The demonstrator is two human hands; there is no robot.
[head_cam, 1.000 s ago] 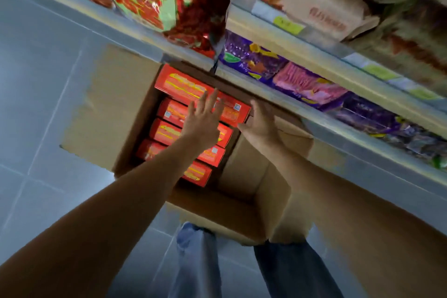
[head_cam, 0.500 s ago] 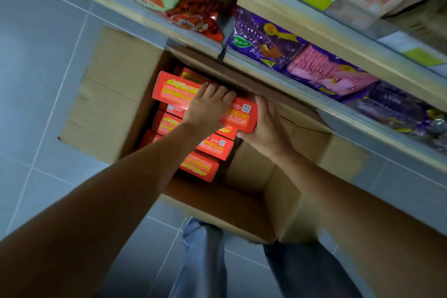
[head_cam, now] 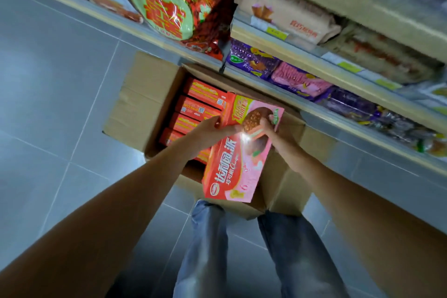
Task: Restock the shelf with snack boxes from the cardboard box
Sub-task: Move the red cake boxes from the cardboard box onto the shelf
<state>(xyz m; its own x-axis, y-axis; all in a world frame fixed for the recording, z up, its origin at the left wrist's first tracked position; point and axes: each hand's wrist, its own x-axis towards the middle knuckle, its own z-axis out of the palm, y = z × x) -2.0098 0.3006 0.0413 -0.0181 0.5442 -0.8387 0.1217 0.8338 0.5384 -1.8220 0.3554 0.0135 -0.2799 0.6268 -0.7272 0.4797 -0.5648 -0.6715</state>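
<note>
hands: two. both grip one snack box (head_cam: 238,159).
left hand (head_cam: 208,132): holds the left long edge of the snack box near its far end, with the fingers curled round the edge.
right hand (head_cam: 278,138): holds the right long edge across from the left hand, with the thumb on the top face.
snack box: one, red and pink, with a round brown cake drawn on it. it is in the air over the open cardboard box (head_cam: 145,104), touching only the two hands.
which way it points: the big picture face is turned up at the camera. the long way runs from the shelf side down toward the person's legs (head_cam: 208,237), leaning a little to the left at the near end.
red boxes (head_cam: 205,92): four can be seen in the left part of the cardboard box. they stand on their thin sides, packed close in a row, long sides going left to right.
cardboard box: one, on the gray tiled floor (head_cam: 48,80), flaps open, just in front of the shelf (head_cam: 338,75).
shelf: one shiny bag (head_cam: 169,7) in red and green on the left, and one pale pack (head_cam: 290,19) higher up. lower down a purple bag (head_cam: 251,60) lies beside a pink bag (head_cam: 300,80). there are more purple ones to the right, too blurred to count.
legs: two, in blue jeans, standing just behind the cardboard box.
</note>
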